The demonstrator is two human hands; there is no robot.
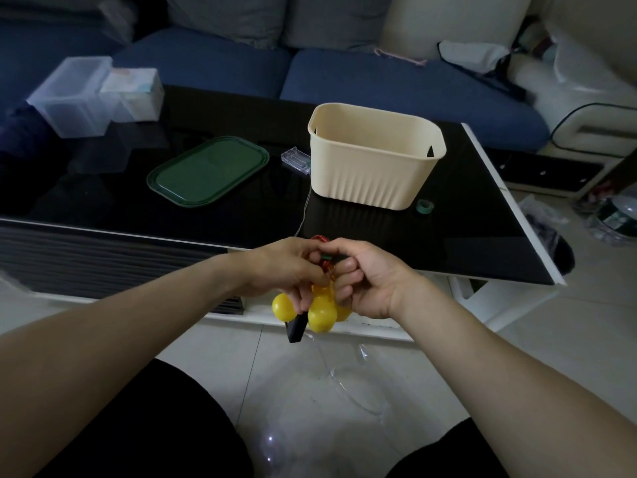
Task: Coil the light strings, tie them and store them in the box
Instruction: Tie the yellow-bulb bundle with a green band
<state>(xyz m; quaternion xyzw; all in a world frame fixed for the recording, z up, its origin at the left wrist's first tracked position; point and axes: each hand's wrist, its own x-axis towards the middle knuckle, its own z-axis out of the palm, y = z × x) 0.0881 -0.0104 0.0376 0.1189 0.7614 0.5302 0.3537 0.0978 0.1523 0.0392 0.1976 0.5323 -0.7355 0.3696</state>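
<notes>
A bunched light string with yellow ball bulbs (321,313) hangs between my hands just in front of the table's near edge. My left hand (287,267) grips the bundle from the left. My right hand (358,277) pinches a green tie (326,257) around the bundle's orange-red top. A black battery case (296,331) dangles below the bulbs. The cream box (375,157) stands open on the black table (448,236), beyond my hands. A second thin wire (305,208) runs from a clear battery case (296,160) to the table edge.
A green lid (206,170) lies left of the box. A small green tape roll (424,206) sits by the box's right corner. Clear plastic containers (74,98) stand at the table's far left. A blue sofa (379,81) is behind. A clear wire (344,377) lies on the floor tiles.
</notes>
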